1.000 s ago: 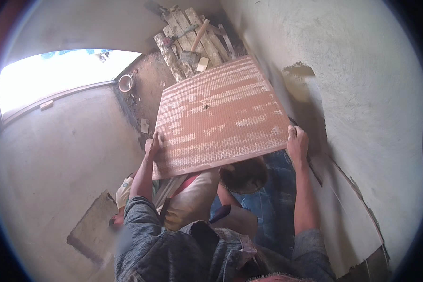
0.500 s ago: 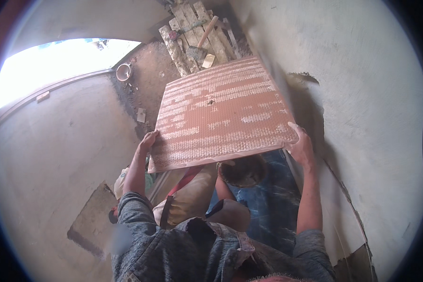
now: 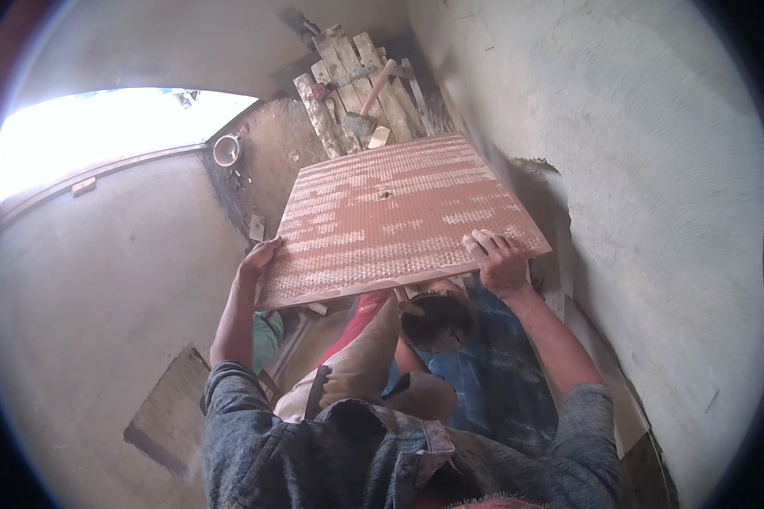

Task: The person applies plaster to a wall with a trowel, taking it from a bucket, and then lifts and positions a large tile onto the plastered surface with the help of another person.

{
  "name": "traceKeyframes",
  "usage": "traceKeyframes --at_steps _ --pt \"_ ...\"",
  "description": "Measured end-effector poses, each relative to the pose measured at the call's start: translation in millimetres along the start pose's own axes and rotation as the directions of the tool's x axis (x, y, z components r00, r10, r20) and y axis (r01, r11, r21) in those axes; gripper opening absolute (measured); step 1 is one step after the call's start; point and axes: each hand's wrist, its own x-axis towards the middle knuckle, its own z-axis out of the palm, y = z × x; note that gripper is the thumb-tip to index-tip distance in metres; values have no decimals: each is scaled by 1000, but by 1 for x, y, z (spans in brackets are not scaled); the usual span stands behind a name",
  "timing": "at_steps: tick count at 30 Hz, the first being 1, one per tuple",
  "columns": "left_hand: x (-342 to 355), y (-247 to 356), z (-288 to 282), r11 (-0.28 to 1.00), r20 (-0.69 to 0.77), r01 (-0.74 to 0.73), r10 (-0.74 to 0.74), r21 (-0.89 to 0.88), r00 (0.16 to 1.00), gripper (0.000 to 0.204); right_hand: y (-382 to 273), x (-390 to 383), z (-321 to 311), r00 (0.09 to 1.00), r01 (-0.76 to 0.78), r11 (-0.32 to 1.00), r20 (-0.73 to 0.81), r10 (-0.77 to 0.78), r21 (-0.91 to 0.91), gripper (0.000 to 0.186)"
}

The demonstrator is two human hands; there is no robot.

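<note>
A large square tile (image 3: 373, 216) is held up in front of me, its reddish ribbed underside with whitish streaks facing me. My left hand (image 3: 261, 254) grips the tile's left edge near the front corner, thumb on top. At the near edge, toward the right corner, my right hand (image 3: 499, 265) is closed on the tile with its fingers over the top face; its thumb is hidden. Partly covered by the tile, a dark round thing (image 3: 437, 324) of unclear kind sits below. Blue marbled flooring (image 3: 492, 369) shows beside it.
Rough wooden planks (image 3: 356, 76) lie at the far end with a wooden-handled mallet (image 3: 370, 106). A small round pot (image 3: 227, 151) stands by the bright opening (image 3: 119, 140). Plastered walls (image 3: 671, 212) close in on the right and left. Something green (image 3: 267, 339) shows at lower left.
My right hand has shifted from the tile's right edge to its near edge, fingers now over the top. The tile's right side has swung slightly outward; my left hand keeps its hold.
</note>
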Motion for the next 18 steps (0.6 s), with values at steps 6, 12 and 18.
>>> traceKeyframes --at_steps 6,12,18 --pt "-12 21 -3 996 20 -50 49 76 999 43 6 27 -26 981 185 979 -49 -190 -87 21" --pt "-16 15 -88 967 134 -6 41 -255 990 29 -30 91 -90 976 218 976 -6 -218 -15 7" --pt "-133 63 -112 863 88 -358 413 -357 906 34 -106 105 -198 983 166 986 81 -166 10 12"
